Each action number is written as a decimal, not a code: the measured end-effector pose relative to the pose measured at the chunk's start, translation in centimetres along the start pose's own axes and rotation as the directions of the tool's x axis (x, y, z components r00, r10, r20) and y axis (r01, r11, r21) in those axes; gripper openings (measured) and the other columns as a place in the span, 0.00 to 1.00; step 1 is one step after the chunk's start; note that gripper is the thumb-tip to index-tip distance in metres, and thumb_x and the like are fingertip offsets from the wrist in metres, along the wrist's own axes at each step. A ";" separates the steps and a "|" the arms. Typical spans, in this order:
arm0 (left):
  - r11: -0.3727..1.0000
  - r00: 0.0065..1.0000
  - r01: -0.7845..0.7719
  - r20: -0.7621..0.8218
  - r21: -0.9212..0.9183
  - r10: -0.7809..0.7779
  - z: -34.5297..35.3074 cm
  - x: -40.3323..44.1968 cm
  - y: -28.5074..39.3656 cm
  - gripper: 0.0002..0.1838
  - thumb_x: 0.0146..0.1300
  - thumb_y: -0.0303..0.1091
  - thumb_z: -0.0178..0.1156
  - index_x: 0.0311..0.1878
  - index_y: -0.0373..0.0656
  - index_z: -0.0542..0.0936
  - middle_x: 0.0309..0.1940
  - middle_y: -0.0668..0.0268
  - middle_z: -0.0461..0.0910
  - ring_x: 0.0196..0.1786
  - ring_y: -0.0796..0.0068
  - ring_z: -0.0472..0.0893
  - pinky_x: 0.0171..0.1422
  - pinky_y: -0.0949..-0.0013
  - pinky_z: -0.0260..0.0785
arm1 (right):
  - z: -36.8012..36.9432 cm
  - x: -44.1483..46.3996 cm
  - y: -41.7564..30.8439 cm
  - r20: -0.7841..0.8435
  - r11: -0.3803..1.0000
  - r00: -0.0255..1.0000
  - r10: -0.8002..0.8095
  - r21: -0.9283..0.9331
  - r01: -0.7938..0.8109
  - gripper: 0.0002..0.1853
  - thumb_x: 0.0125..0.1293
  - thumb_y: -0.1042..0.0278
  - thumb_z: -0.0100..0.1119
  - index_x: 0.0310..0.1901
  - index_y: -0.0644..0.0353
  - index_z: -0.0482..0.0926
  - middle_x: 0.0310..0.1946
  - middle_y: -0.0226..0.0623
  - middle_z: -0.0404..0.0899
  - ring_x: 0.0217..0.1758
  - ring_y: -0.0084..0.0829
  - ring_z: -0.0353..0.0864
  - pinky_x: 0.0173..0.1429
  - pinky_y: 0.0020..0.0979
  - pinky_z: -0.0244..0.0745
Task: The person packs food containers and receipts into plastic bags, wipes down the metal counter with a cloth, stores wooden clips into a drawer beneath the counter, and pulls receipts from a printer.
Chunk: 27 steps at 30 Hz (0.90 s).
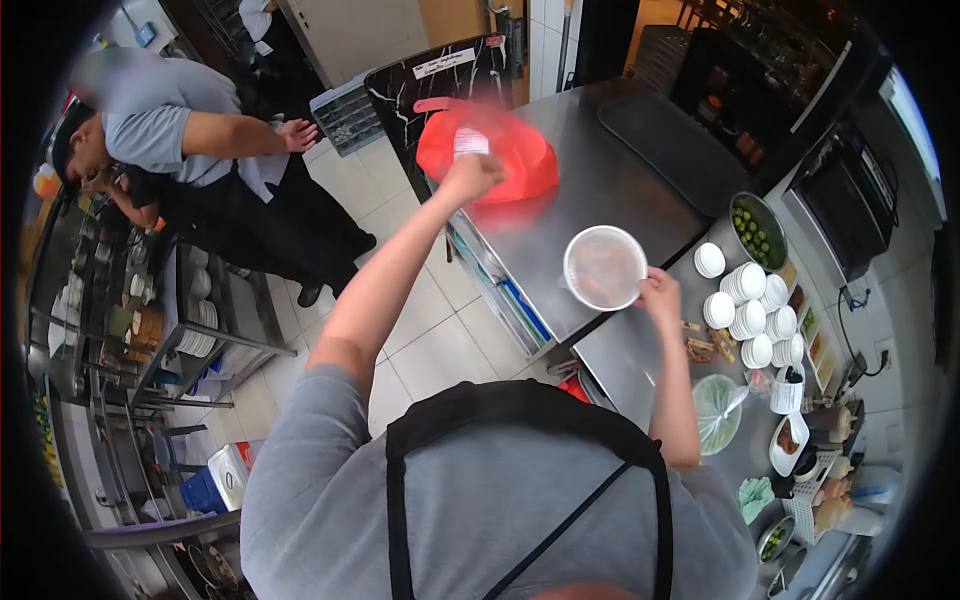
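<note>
The tub (604, 268) is round and white-rimmed, the bag (525, 160) bright red

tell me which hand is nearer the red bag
Left: the left hand is at the red bag, over its near side; the right hand is farther off, gripping the round tub.

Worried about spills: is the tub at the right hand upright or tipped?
Roughly upright: the tub shows its round top facing upward.
</note>
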<state>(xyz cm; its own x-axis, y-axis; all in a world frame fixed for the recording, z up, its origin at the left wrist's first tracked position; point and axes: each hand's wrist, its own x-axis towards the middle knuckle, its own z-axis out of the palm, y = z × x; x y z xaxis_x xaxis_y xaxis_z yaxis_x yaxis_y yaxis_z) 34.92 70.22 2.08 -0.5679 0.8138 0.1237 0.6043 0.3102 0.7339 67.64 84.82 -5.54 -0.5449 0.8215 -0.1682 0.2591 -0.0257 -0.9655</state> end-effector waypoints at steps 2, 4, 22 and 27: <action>0.987 0.986 0.158 -0.055 0.021 -0.157 -0.9 4.5 -1.2 0.15 0.49 0.36 0.61 0.37 0.36 0.79 0.33 0.55 0.80 0.38 0.65 0.80 0.45 0.68 0.70 | 2.1 2.2 1.8 0.042 0.997 0.998 0.055 0.052 -0.057 0.14 0.52 0.78 0.50 0.42 0.70 0.73 0.29 0.40 0.79 0.27 0.26 0.79 0.28 0.23 0.76; 0.977 0.972 0.211 -0.115 0.021 -0.207 -0.8 9.5 -4.3 0.15 0.50 0.36 0.60 0.39 0.36 0.78 0.35 0.56 0.80 0.39 0.66 0.79 0.45 0.68 0.70 | 3.6 3.6 3.7 0.050 0.992 0.993 0.111 0.050 -0.113 0.14 0.52 0.77 0.50 0.42 0.70 0.73 0.29 0.40 0.79 0.27 0.26 0.79 0.29 0.23 0.76; 0.844 0.538 -0.522 0.720 -0.124 0.439 -1.7 26.4 -2.6 0.15 0.55 0.32 0.48 0.43 0.38 0.79 0.38 0.57 0.79 0.41 0.69 0.78 0.50 0.72 0.67 | 17.3 12.4 -14.2 0.213 0.870 0.975 -0.058 0.490 -0.055 0.13 0.55 0.77 0.49 0.43 0.69 0.72 0.33 0.37 0.77 0.32 0.23 0.77 0.38 0.24 0.75; 0.972 0.598 -0.229 0.779 -0.060 0.189 -3.6 26.1 -3.7 0.09 0.48 0.25 0.55 0.35 0.37 0.78 0.31 0.64 0.77 0.37 0.74 0.75 0.42 0.71 0.67 | 17.2 14.5 -11.3 -0.047 0.933 0.999 0.019 0.360 -0.001 0.13 0.55 0.77 0.47 0.42 0.73 0.71 0.32 0.43 0.77 0.33 0.30 0.79 0.36 0.28 0.77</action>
<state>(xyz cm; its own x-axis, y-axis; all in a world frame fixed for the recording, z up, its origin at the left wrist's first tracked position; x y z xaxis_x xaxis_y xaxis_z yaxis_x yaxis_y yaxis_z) 15.89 88.51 4.98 0.2097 0.9282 -0.3074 0.6835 0.0856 0.7249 43.09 87.23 -0.52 -0.5018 0.8468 -0.1766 -0.0447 -0.2293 -0.9723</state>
